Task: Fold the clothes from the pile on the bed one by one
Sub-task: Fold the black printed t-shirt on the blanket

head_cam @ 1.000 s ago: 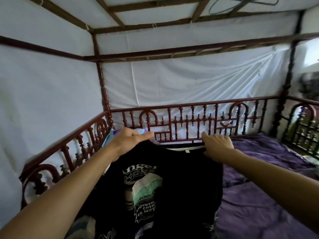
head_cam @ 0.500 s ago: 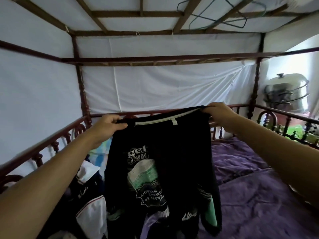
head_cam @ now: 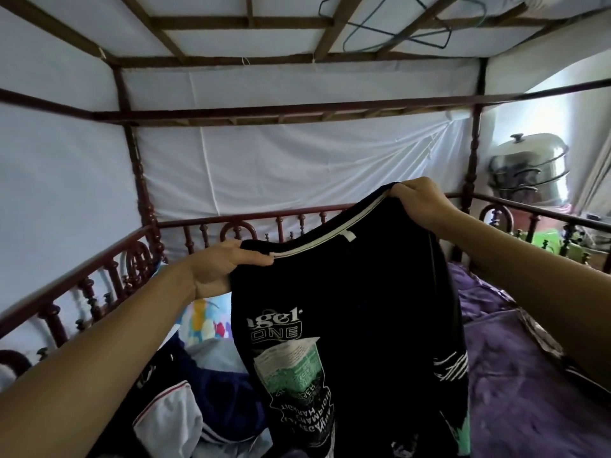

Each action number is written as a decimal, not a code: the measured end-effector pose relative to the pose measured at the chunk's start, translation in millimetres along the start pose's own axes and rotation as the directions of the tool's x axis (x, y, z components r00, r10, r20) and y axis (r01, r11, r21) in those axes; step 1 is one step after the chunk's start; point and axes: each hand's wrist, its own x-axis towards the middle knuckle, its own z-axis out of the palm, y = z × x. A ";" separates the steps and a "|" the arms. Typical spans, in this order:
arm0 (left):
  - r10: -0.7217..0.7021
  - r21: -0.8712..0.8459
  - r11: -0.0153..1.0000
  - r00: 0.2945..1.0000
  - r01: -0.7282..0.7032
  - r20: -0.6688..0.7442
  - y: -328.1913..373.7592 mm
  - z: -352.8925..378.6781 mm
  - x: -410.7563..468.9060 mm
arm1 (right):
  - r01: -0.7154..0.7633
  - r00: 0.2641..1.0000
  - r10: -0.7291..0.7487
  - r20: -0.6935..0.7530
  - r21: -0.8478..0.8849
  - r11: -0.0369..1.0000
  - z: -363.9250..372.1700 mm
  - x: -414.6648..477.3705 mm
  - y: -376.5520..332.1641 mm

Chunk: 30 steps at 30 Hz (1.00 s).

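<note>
Now the right hand has risen above the left hand, both pinching the tilted black shirt.

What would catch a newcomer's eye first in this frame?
The black printed T-shirt hangs mid-frame, gripped at its neckline by the left hand and the higher right hand. At lower left lies the clothes pile; a purple bedspread covers the bed on the right.
</note>
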 end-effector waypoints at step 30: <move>0.359 0.955 0.207 0.892 0.212 -0.276 -41.3 -48.1 93.9 | 0.351 0.913 -0.284 0.293 -0.209 0.913 25.5 -66.2 121.3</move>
